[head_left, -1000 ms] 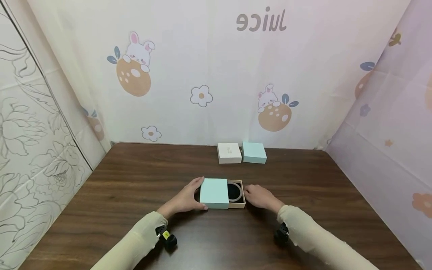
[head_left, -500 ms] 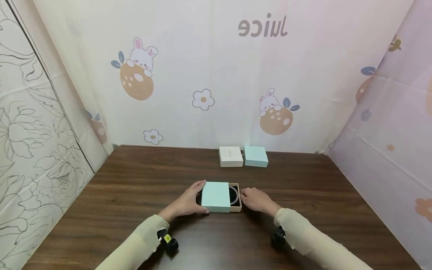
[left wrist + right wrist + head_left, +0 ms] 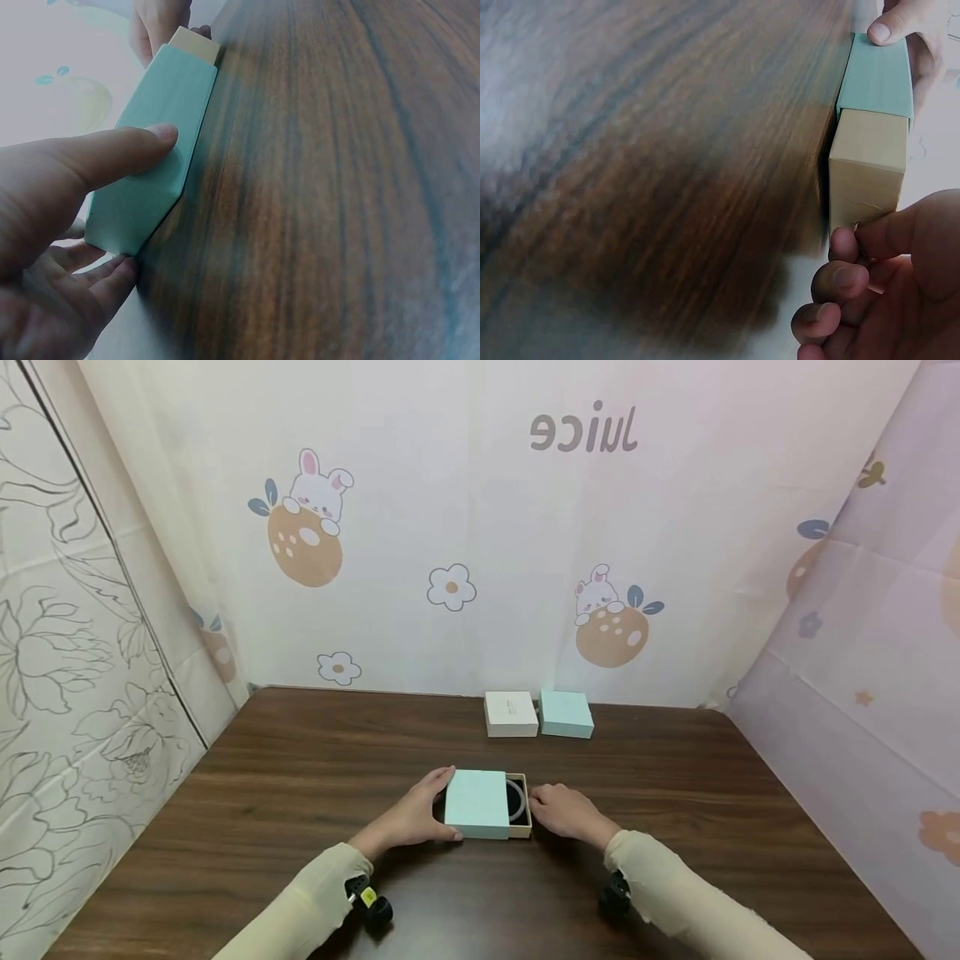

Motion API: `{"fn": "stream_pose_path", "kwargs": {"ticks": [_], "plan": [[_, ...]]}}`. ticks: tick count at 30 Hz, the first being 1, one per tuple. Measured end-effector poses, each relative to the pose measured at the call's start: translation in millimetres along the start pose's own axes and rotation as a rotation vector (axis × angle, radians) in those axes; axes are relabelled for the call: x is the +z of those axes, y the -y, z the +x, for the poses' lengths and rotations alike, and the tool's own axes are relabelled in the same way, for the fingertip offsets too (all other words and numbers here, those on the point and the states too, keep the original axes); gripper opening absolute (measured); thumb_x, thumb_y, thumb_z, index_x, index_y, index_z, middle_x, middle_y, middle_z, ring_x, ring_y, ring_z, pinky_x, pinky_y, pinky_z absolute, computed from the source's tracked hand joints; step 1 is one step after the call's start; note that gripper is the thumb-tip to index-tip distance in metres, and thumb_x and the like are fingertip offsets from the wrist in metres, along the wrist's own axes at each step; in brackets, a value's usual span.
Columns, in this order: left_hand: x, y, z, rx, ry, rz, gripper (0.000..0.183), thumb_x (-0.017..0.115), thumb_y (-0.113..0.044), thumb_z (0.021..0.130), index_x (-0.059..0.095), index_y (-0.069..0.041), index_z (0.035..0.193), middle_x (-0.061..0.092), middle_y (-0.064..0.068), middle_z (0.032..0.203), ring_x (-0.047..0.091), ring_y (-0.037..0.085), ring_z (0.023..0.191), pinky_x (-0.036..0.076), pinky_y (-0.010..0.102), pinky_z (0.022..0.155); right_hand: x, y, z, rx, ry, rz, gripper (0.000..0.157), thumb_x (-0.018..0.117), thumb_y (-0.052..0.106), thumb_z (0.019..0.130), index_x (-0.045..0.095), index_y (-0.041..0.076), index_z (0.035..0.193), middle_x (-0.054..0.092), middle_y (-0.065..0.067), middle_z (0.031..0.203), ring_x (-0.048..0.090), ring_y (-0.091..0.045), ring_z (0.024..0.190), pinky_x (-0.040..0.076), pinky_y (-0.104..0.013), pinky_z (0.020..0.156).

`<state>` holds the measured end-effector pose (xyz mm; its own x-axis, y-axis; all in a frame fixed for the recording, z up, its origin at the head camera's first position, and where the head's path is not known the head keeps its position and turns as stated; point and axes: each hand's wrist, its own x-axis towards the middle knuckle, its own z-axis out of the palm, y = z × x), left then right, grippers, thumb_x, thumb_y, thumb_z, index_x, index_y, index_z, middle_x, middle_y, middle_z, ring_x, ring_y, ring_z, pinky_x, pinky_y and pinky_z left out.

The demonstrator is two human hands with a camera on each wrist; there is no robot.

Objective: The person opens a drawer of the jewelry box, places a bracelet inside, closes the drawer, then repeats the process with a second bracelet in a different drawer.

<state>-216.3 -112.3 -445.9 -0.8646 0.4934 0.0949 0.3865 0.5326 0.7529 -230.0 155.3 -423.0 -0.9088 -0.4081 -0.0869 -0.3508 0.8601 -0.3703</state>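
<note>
A pale teal drawer-style jewelry box (image 3: 476,802) lies on the table, its cream inner drawer (image 3: 868,142) sticking out a little to the right. Part of a pale bangle (image 3: 517,802) shows on the drawer's black lining; the sleeve covers the rest. My left hand (image 3: 412,810) grips the sleeve's left end, with the thumb (image 3: 142,154) on the near side and fingers around the far side and end. At the drawer's right end is my right hand (image 3: 567,812), fingers curled, thumb and index finger pinched together against the end face. What lies between those fingertips is mostly hidden.
Behind, near the table's back edge, a white box (image 3: 511,714) and another teal box (image 3: 566,714) stand side by side. The brown wooden table (image 3: 337,735) meets a printed curtain (image 3: 450,527) at the back and sides.
The inner drawer has slid left into the sleeve, so less of the bangle shows. My right hand has moved left with it; my left hand keeps its grip on the sleeve.
</note>
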Motion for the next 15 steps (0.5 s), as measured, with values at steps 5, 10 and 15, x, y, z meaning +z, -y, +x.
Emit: {"fn": "stream_pose_path", "kwargs": {"ticks": [5,10,15], "plan": [[-1.7,1.5,-1.3,-0.008,-0.003,-0.008,0.100,0.083,-0.021,0.074,0.022,0.006,0.148,0.025,0.023,0.150,0.040,0.037,0.129,0.040,0.044,0.098,1.9,3.1,3.4,-0.012,-0.006,-0.004,0.030,0.048,0.015,0.098,0.054,0.014,0.068,0.046,0.000,0.060,0.043,-0.015,0.056,0.038,-0.035,0.057],[-1.3,1.8,-0.8,-0.013,-0.004,-0.016,0.100,0.083,-0.019,0.074,0.022,0.006,0.148,0.025,0.023,0.149,0.040,0.037,0.128,0.040,0.043,0.099,3.2,4.6,3.1,-0.029,-0.008,-0.004,0.031,0.047,0.014,0.098,0.053,0.014,0.068,0.046,0.000,0.060,0.043,-0.015,0.055,0.037,-0.034,0.055],[0.2,2.0,0.3,0.000,-0.001,-0.005,0.100,0.083,-0.021,0.074,0.022,0.005,0.148,0.025,0.022,0.150,0.038,0.036,0.130,0.040,0.043,0.099,3.6,6.6,2.0,-0.006,-0.006,-0.010,0.030,0.047,0.013,0.098,0.053,0.013,0.068,0.045,-0.001,0.061,0.043,-0.016,0.056,0.037,-0.035,0.055]]}}
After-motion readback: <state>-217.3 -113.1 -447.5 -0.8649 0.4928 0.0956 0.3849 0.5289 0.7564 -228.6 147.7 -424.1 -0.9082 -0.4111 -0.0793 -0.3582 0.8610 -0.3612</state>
